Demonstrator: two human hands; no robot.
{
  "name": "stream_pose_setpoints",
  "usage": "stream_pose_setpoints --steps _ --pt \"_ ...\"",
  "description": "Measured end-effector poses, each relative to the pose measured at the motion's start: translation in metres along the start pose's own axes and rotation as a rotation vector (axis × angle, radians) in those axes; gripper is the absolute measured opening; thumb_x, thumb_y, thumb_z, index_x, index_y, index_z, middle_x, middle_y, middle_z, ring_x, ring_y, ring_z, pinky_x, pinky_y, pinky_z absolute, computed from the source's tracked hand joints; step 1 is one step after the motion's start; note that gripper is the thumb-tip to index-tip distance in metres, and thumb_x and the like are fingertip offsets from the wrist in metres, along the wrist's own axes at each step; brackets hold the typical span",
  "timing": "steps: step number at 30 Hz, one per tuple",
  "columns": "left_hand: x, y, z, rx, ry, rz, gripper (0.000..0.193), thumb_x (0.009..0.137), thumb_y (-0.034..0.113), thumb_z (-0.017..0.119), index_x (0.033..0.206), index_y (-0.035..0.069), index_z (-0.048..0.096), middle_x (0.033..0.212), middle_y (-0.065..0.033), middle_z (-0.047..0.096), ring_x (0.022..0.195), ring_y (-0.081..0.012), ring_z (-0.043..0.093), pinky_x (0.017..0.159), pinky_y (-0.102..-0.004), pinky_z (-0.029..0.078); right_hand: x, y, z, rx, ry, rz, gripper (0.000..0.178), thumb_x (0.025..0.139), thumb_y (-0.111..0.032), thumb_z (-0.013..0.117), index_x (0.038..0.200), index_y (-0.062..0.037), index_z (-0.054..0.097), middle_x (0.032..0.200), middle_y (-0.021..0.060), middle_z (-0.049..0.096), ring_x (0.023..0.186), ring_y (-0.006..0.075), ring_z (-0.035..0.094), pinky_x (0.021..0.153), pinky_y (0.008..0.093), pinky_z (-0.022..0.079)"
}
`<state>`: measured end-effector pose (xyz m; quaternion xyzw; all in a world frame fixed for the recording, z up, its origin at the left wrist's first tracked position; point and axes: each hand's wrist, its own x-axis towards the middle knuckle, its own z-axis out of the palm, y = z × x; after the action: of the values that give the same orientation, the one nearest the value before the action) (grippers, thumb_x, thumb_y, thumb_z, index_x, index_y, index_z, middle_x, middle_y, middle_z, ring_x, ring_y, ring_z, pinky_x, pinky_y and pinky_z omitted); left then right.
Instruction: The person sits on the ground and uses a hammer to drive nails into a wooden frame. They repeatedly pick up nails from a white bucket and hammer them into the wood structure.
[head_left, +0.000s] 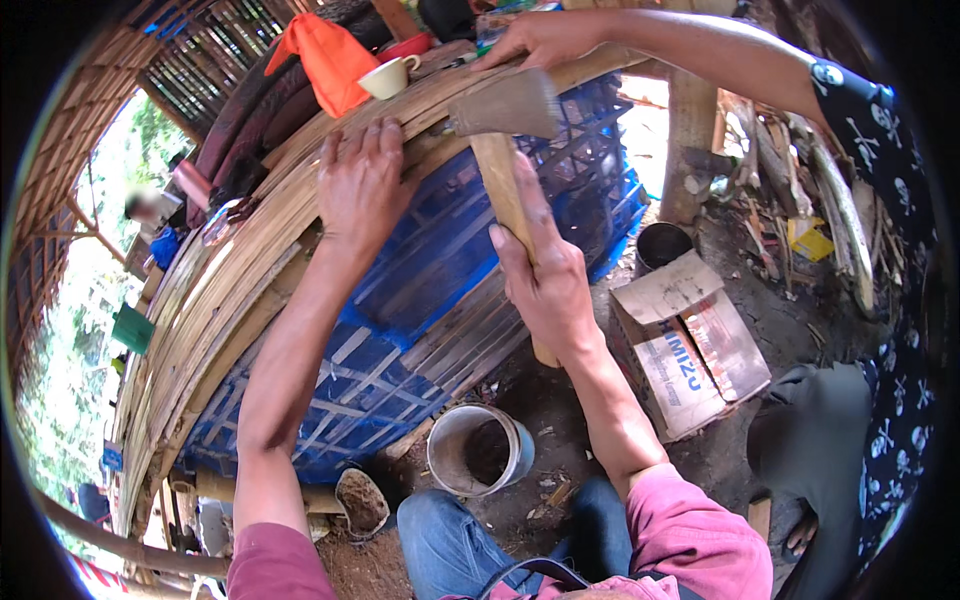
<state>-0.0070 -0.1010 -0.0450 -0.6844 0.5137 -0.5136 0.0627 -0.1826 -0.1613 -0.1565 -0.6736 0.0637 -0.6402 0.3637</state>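
My right hand (550,275) grips the wooden handle of a hatchet (500,175), its thumb and forefinger lying along the wood. The broad metal head is up near the edge of a raised platform of split bamboo slats (235,250). To the left of it, my left hand (360,185) lies palm down on the slats with its fingers stretched out, holding nothing. Another person's hand (535,40) rests on the platform's far end, beyond the hatchet head. Blue mesh with woven bamboo strips (440,240) covers the platform's side.
A cream cup (388,78) and orange cloth (320,65) sit on the platform. Below stand a bucket (520,455), a cardboard box (690,345) and a dark pot (662,245). The other person stands at right, near piled firewood (835,200).
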Motion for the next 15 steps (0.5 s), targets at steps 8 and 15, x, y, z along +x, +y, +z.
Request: stream_pose_setpoints --steps 8,15 --pt "0.003 0.004 -0.003 -0.005 0.001 0.002 0.057 0.073 0.036 0.076 0.116 0.006 0.054 0.118 -0.0089 0.063 0.109 -0.0205 0.06 0.104 -0.0452 0.037 -0.012 0.026 0.008 0.053 0.034 0.035 0.065 0.095 -0.009 0.054 0.151 -0.0117 0.022 0.094 0.0118 0.06 0.063 0.015 0.054 0.056 0.0297 0.047" --pt "0.002 0.004 0.0 0.012 0.028 0.026 0.056 0.073 0.035 0.075 0.116 0.005 0.054 0.116 -0.0086 0.063 0.108 -0.0206 0.06 0.104 -0.0458 0.036 -0.001 0.009 0.016 -0.126 -0.036 -0.031 0.065 0.092 -0.008 0.058 0.149 -0.0092 0.026 0.13 0.0266 0.053 0.103 0.0377 0.064 0.074 0.0387 0.056"
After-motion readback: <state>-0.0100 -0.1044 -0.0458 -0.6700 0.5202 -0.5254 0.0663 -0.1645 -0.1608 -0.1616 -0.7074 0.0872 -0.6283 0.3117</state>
